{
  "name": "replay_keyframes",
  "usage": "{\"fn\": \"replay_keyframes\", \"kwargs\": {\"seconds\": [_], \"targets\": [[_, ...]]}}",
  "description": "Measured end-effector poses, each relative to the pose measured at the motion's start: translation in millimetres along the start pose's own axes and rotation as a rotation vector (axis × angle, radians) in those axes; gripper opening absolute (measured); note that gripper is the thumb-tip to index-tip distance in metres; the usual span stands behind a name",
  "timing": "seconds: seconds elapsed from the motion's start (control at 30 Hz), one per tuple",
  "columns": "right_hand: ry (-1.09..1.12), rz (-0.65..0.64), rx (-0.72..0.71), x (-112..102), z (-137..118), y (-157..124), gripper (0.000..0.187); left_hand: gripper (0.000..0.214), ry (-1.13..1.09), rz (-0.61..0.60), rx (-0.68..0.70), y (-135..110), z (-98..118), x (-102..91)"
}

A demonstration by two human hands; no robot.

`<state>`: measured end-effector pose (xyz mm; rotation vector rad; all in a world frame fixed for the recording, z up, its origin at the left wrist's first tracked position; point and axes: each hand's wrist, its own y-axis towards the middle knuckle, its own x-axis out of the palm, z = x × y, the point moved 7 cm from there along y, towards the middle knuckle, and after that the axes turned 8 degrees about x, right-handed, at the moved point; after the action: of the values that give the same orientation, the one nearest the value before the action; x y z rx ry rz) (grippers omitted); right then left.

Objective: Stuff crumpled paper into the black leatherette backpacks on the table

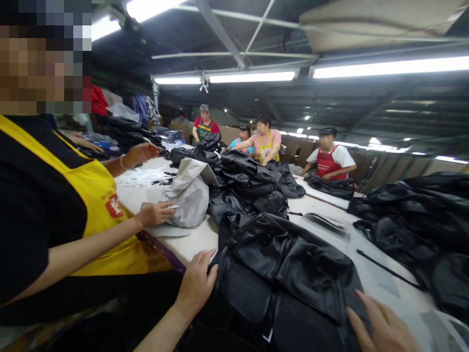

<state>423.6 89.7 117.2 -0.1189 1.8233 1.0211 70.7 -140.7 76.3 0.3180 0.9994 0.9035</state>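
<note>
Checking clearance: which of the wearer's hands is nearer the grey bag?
Left. Left hand sits below the grey bag; right hand lies farther off, across the black leatherette piece.

The stacked black panels (289, 264) in the lower middle of the frame look like imitation leather, smooth with a soft sheen along their creases. Left of them, the pale grey bag (188, 195) is crumpled, matt cloth or thin plastic. The white table top (194, 239) is smooth and slightly glossy. The yellow apron (95, 195) at left is matt cloth, and the roof trusses (220, 29) at upper centre are dull metal.
</note>
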Motion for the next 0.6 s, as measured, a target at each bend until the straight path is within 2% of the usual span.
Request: {"fn": "replay_keyframes", "kwargs": {"seconds": [0.07,0.17,0.27,0.33,0.4,0.43,0.53,0.6], "targets": [[0.004,0.023,-0.037,4,-32,12,0.044,0.034,-0.030,0.006,0.037,16,21,2.1],[0.042,0.029,-0.048,17,-66,26,0.046,0.021,-0.144,-0.149,-0.063,32,36,24.5],[0.092,0.013,-0.071,28,-85,35,0.044,0.020,-0.312,-0.335,-0.314,27,31,52.8],[0.122,0.006,-0.062,31,-92,45,0.044,0.030,-0.492,-0.377,-0.544,16,22,65.5],[0.160,-0.007,-0.027,33,-97,61,0.046,0.040,-0.721,-0.335,-0.751,6,16,73.2],[0.187,-0.016,-0.009,35,-99,71,0.047,0.042,-0.843,-0.273,-0.818,3,16,75.5],[0.305,-0.054,0.029,51,-104,100,0.052,0.037,-1.217,-0.046,-0.928,-1,26,86.7],[0.398,-0.095,0.047,72,-96,114,0.053,0.028,-1.451,0.045,-0.965,0,38,100.5]]}}
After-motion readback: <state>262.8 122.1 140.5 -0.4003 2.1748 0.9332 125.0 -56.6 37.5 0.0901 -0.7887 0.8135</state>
